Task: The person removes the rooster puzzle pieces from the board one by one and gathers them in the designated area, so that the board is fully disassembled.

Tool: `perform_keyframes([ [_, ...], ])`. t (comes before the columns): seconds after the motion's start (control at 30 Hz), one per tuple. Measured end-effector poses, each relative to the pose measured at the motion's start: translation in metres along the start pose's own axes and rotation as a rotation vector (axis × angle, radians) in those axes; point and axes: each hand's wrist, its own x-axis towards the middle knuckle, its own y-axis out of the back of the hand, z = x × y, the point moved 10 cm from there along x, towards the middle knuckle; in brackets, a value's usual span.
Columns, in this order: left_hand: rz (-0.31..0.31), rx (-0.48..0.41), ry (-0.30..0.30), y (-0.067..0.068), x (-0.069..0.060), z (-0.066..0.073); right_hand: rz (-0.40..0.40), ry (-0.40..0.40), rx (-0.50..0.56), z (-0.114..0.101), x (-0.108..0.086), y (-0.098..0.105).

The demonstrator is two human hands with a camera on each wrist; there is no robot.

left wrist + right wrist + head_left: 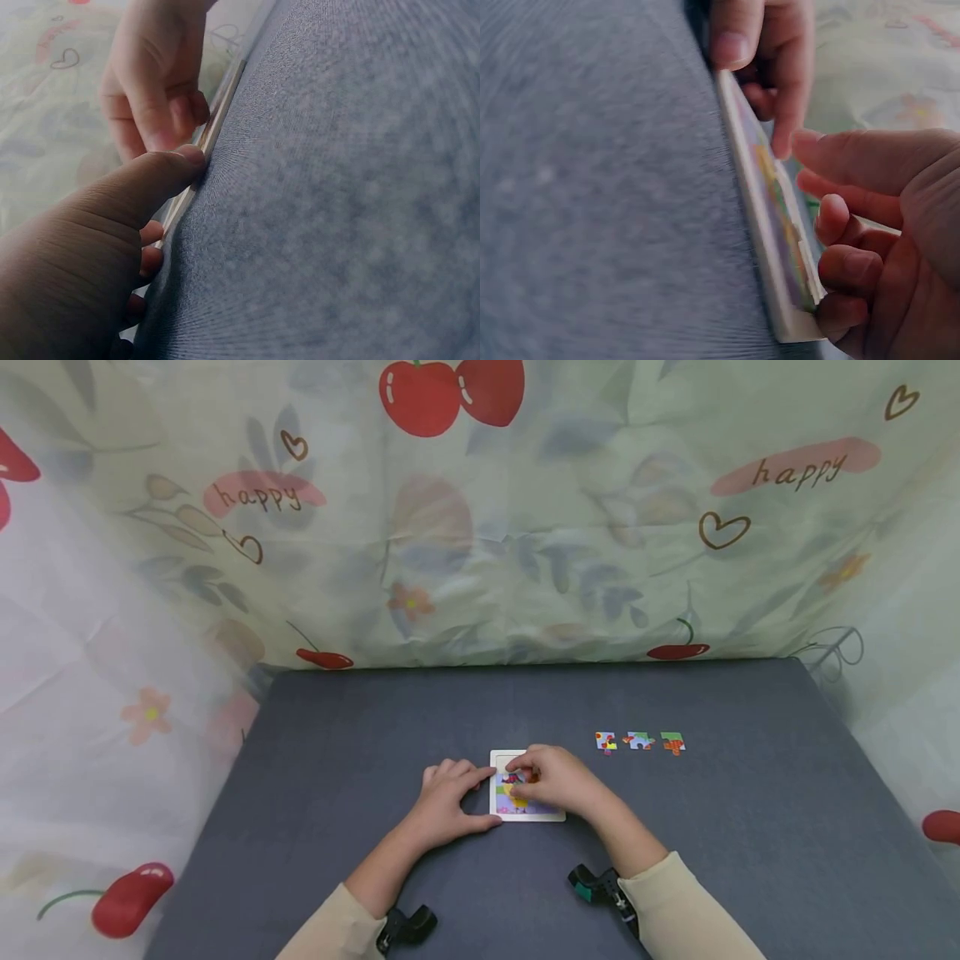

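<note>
A small jigsaw puzzle board [528, 817] with a white rim and a colourful picture lies flat on the grey table. My left hand [447, 802] holds the board's left side, thumb at its near corner and index finger farther up. Over the picture is my right hand [558, 781], with bent fingers and its thumb and index finger apart around part of the picture. Whether a piece is between them I cannot tell. In the right wrist view, some piece edges [803, 259] stand slightly above the rim. The right hand covers the picture's upper right.
Three loose jigsaw pieces lie in a row beyond the board to the right: a left one [605, 742], a middle one [639, 741] and a right one [672, 742]. A printed curtain [502, 602] hangs along the back edge of the table [360, 727].
</note>
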Motion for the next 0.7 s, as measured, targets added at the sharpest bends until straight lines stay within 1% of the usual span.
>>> perform_keyframes([
  [0.17, 0.005, 0.002, -0.003, -0.0008, -0.0002, -0.0003, 0.011, -0.003, -0.086, 0.0057, 0.0033, -0.0070],
  [0.37, -0.001, 0.003, 0.008, -0.0009, 0.0000, -0.0014, 0.021, -0.038, -0.118, 0.0080, 0.0047, -0.0083],
  [0.5, -0.003, 0.001, 0.012, -0.0009, -0.0002, -0.0014, 0.031, -0.068, -0.119, 0.0087, 0.0045, -0.0077],
  [0.7, -0.003, 0.000, 0.011, -0.0005, 0.0001, -0.0008, 0.075, -0.095, -0.083, 0.0101, 0.0040, -0.0045],
])
